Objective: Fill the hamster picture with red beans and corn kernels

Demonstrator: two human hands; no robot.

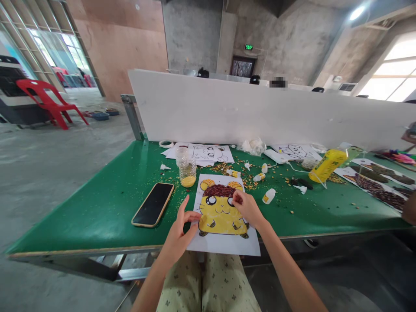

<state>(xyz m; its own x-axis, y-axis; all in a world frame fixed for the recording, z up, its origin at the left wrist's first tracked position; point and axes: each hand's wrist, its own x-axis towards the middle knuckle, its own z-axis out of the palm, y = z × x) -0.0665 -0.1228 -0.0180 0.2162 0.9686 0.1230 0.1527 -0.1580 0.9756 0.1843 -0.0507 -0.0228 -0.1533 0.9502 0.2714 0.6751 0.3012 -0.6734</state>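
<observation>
In front of me lies a white sheet with a hamster picture (pixel 222 216), its body covered in yellow grains, its head top in dark red beans and its ears in orange kernels. My left hand (pixel 182 223) rests at the sheet's left edge, fingers spread, fingertips by the hamster's side. Over the hamster's right eye, my right hand (pixel 246 207) has its thumb and fingertips pinched together; whatever is between them is too small to make out. A small white glue bottle (pixel 269 196) lies right of that hand. Beyond the sheet's upper left corner stands a clear plastic jar (pixel 187 172) with yellow grains inside.
A phone (pixel 152 205) lies to the left on the green table (pixel 107 208). Loose kernels, more glue bottles and paper drawings (pixel 211 153) spread along the white partition (pixel 243 110). A yellow bottle (pixel 328 165) and bean-covered pictures (pixel 377 186) are at the right.
</observation>
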